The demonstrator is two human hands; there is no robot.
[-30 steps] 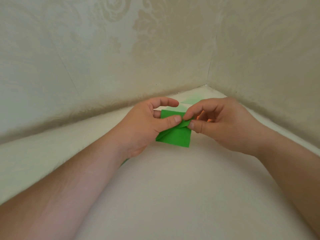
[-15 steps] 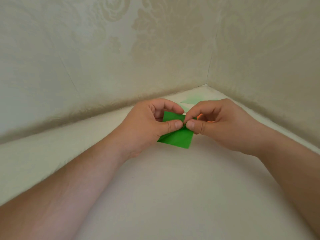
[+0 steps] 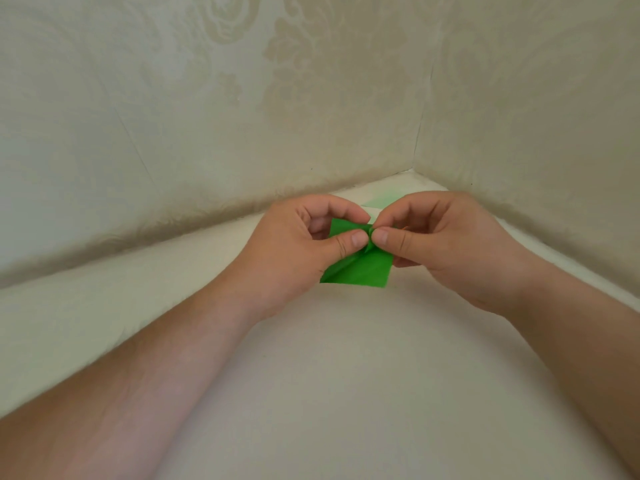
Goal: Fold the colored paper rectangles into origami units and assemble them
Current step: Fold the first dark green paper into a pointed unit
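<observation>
Here, two hands pinch a green paper at the centre of the frame.

The left hand point(image 3: 294, 247) and right hand point(image 3: 446, 244) each grasp the folded green paper point(image 3: 360, 270) between thumb and forefinger, thumbs nearly meeting at its upper edge, above the pale surface point(image 3: 346, 393); a paler green sheet point(image 3: 382, 201) lies behind, near the corner.

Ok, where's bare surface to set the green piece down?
Free: the pale surface between the two forearms, nearer the person than the green paper. Crowded: the far corner, where left hand and right hand pinch it and a pale green sheet lies.
</observation>
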